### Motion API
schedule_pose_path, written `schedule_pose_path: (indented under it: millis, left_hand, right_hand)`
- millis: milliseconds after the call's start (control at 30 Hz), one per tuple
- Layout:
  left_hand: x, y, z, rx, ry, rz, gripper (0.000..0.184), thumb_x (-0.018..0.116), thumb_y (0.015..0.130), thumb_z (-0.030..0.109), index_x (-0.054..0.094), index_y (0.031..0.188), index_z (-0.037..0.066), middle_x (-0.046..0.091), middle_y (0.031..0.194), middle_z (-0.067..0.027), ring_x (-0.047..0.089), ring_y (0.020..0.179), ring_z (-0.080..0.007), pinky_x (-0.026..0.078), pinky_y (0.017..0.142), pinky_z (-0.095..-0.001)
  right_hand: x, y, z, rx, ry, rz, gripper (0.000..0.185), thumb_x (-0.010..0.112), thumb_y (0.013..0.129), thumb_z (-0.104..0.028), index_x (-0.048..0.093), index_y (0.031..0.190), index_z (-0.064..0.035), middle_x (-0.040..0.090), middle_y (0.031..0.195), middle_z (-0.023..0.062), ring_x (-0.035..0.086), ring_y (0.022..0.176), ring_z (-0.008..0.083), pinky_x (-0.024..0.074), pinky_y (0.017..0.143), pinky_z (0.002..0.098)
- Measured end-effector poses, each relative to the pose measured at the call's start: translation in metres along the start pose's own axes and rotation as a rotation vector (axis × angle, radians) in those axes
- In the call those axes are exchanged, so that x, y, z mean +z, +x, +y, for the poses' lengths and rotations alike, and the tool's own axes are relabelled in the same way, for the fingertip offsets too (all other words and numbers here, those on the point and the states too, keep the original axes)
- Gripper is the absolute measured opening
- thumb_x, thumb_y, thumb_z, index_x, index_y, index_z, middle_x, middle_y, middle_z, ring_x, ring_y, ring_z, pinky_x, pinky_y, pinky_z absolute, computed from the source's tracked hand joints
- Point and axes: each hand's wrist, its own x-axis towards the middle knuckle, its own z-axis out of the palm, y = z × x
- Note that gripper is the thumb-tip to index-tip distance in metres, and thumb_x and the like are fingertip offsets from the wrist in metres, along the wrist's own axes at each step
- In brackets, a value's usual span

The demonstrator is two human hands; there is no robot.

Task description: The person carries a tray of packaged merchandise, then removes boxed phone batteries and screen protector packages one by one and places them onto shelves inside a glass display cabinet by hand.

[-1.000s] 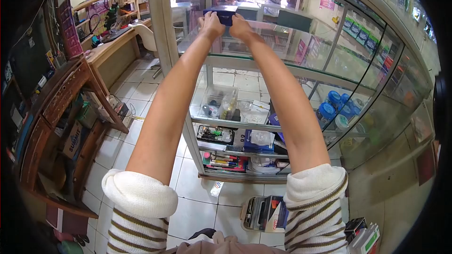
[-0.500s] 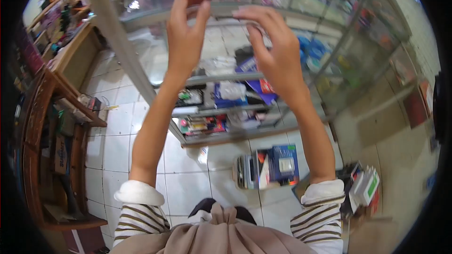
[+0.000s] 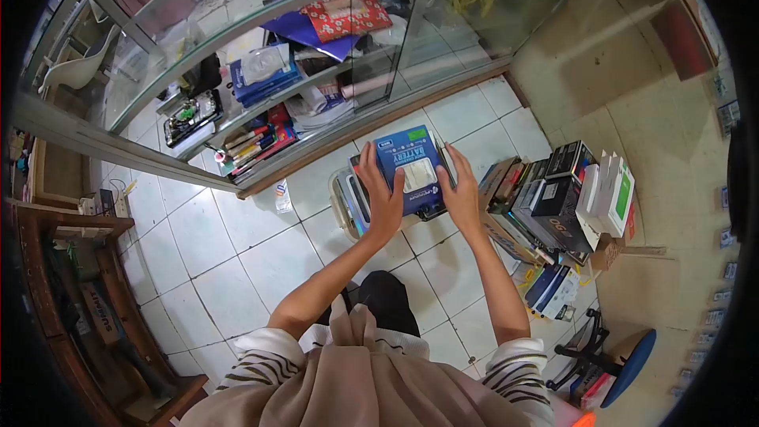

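Between both hands [image 3: 383, 205] [image 3: 464, 196], blue box [image 3: 408, 164], BATTERY lettering, green patch [image 3: 417, 134]

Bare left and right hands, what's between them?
The head view shows mainly a blue rectangular box marked BATTERY between the left hand and right hand.

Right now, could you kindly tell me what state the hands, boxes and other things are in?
Blue battery box: printed face up, between the hands; whether lifted is unclear.
Left hand: open, at the box's left side; grip unclear.
Right hand: open, at its right side; grip unclear.
Boxes at right: piled on the floor.
Display cabinet: stocked.
Markers: lying on a low shelf.
Wooden cabinet: open-fronted.
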Motion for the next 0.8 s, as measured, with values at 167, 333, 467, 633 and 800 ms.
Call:
schedule_pose_path:
  millis: [167, 333, 467, 633, 800]
  left_hand:
    - [0.018, -0.016, -0.012, -0.051, -0.135, -0.019, 0.065, 0.043, 0.093, 0.026, 0.007, 0.140, -0.001, 0.006, 0.147, -0.0196, 0.005, 0.136, -0.0320, 0.004, 0.110, -0.0402]
    - [0.010, -0.017, -0.001, -0.002, -0.118, 0.016, 0.066, 0.043, 0.092, 0.024, 0.005, 0.141, -0.001, 0.004, 0.148, -0.0190, 0.003, 0.137, -0.0309, 0.004, 0.110, -0.0391]
    - [-0.031, 0.004, 0.049, 0.096, -0.313, 0.065, 0.067, 0.044, 0.090, 0.019, 0.006, 0.141, -0.001, 0.006, 0.148, -0.0166, 0.008, 0.137, -0.0269, 0.007, 0.110, -0.0355]
    - [-0.120, 0.060, 0.130, 0.293, -0.408, 0.185, 0.067, 0.044, 0.085, 0.011, 0.009, 0.141, -0.002, 0.009, 0.148, -0.0150, 0.015, 0.135, -0.0233, 0.010, 0.109, -0.0328]
    - [-0.218, 0.118, 0.196, 0.573, -0.300, 0.356, 0.060, 0.041, 0.085, 0.007, 0.016, 0.139, -0.002, 0.017, 0.145, -0.0157, 0.018, 0.134, -0.0229, 0.011, 0.109, -0.0332]
  right_hand:
    - [0.019, -0.020, 0.014, 0.076, 0.077, -0.055, 0.046, 0.050, 0.090, -0.018, 0.040, 0.129, 0.0035, 0.042, 0.130, 0.0237, 0.040, 0.122, 0.0349, 0.0308, 0.102, 0.0380]
    - [0.017, -0.023, -0.007, 0.016, 0.064, -0.009, 0.046, 0.050, 0.089, -0.016, 0.039, 0.129, 0.0038, 0.041, 0.132, 0.0228, 0.036, 0.125, 0.0347, 0.0279, 0.103, 0.0387]
    - [0.002, -0.009, -0.070, -0.065, 0.177, 0.008, 0.045, 0.050, 0.088, -0.011, 0.039, 0.129, 0.0030, 0.040, 0.133, 0.0218, 0.036, 0.126, 0.0339, 0.0306, 0.102, 0.0381]
    - [-0.008, 0.040, -0.183, -0.363, 0.288, -0.016, 0.049, 0.051, 0.084, -0.005, 0.039, 0.131, 0.0008, 0.033, 0.139, 0.0208, 0.036, 0.126, 0.0341, 0.0321, 0.100, 0.0367]
    - [0.007, 0.098, -0.290, -0.760, 0.427, -0.028, 0.054, 0.055, 0.079, -0.006, 0.040, 0.131, -0.0023, 0.025, 0.141, 0.0237, 0.031, 0.128, 0.0375, 0.0288, 0.103, 0.0399]
